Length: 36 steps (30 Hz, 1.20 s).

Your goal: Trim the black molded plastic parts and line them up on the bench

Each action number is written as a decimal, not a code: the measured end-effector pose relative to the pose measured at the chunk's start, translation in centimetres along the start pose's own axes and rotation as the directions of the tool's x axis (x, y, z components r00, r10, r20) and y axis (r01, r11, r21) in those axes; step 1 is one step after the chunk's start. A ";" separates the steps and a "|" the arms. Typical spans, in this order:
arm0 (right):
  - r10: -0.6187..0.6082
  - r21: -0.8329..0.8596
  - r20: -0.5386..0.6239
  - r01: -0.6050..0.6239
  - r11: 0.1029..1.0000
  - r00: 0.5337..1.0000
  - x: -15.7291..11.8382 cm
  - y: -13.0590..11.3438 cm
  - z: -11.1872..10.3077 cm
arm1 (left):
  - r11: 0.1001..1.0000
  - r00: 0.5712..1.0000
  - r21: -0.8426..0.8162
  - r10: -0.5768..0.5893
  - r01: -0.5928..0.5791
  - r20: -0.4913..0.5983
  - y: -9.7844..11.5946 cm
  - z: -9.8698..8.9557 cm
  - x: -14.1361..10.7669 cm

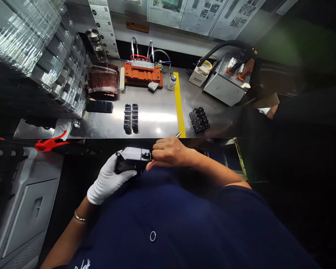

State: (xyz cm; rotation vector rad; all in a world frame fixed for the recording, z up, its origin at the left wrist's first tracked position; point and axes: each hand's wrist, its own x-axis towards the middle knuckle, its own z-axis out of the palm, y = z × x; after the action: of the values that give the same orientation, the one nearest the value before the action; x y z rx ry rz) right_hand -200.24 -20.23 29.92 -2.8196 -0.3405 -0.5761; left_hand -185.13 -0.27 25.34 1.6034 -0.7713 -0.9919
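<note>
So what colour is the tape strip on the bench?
Yellow tape strip, plain; the head view shows it.

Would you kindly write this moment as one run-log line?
white-gloved left hand: holds boxy black plastic part | bare right hand: at part's side, gripping thin rod | metal bench: two black plastic strips left of yellow tape

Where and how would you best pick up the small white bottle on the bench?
I'd pinch the white bottle around its body, below the metal top, coming from the near side. It stands upright, with open bench in front, while the orange fixture and crumpled white piece sit to its left, making that side likely tighter.
</note>
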 end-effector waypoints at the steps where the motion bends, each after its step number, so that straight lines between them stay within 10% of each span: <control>1: 0.004 -0.004 0.018 -0.004 1.000 1.000 0.0 0.0 0.0 | 1.000 1.000 0.003 -0.014 0.014 0.014 0.2 0.0 0.1; 9: -0.028 -0.035 -0.049 0.026 0.999 0.998 0.0 0.0 0.4 | 0.991 0.993 -0.063 -0.120 0.120 0.010 0.1 -0.2 0.5; 16: 0.043 0.013 -0.149 -0.042 0.999 0.988 -0.3 -0.1 0.8 | 0.991 0.971 -0.122 -0.079 0.052 -0.225 0.0 0.1 0.3; 24: 0.259 0.164 -0.017 -0.253 0.954 0.966 -0.8 -0.9 0.4 | 0.907 0.903 0.153 0.412 -0.392 -0.126 -0.3 -0.4 -0.9; 36: 0.361 0.245 0.148 -0.387 0.889 0.921 -1.0 -0.5 1.5 | 0.651 0.693 0.285 0.717 -0.704 0.074 1.0 -0.3 -0.6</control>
State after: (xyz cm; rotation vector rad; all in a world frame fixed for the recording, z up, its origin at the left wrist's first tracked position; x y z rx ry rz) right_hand -200.72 -19.49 28.26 -2.5534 0.1075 -0.2806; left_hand -185.08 0.15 26.50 1.3487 -1.4310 -0.2581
